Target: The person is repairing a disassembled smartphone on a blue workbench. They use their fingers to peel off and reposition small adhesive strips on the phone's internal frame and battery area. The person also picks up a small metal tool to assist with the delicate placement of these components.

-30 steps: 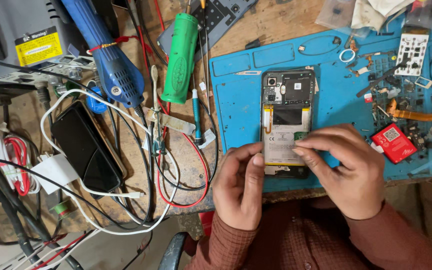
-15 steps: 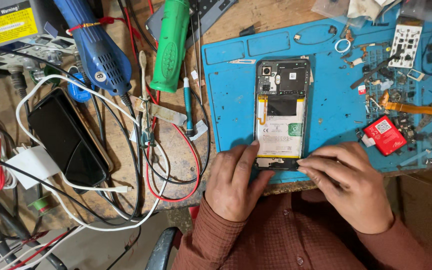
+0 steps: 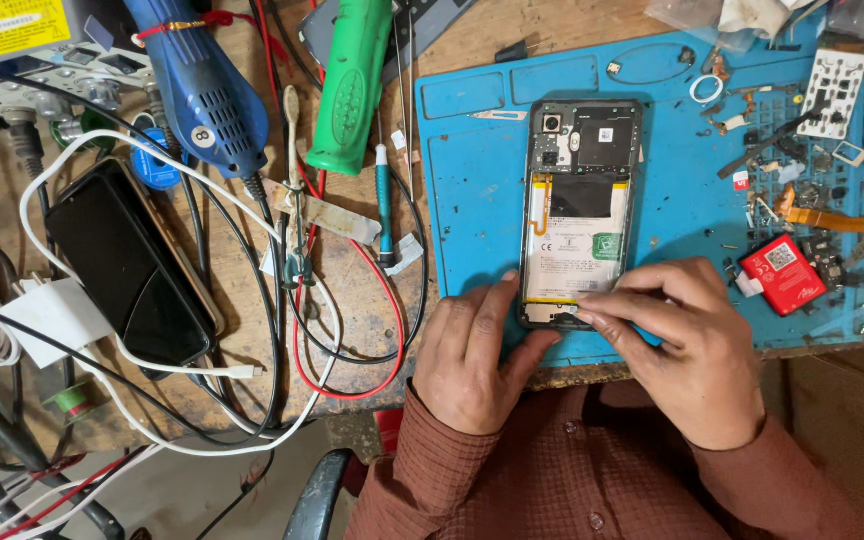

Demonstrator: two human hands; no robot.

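Note:
An opened phone (image 3: 580, 205) with its back cover off lies on a blue repair mat (image 3: 472, 190), battery and circuit board exposed. My left hand (image 3: 477, 350) rests at the phone's lower left corner, fingers against its edge. Beside it, my right hand (image 3: 687, 355) has its fingertips pinched at the phone's bottom end; whether it holds a small part cannot be told.
A red small box (image 3: 782, 275), loose screws and metal parts (image 3: 832, 90) lie right on the mat. Left on the wooden bench: a black phone (image 3: 127, 265), white charger cable (image 3: 152, 370), blue heat gun (image 3: 202, 85), green handle (image 3: 350, 85), a thin screwdriver (image 3: 383, 205), red and black wires.
Both hands slid from the phone's middle down to its bottom end. The view shifted, so the bench appears further right and lower than before.

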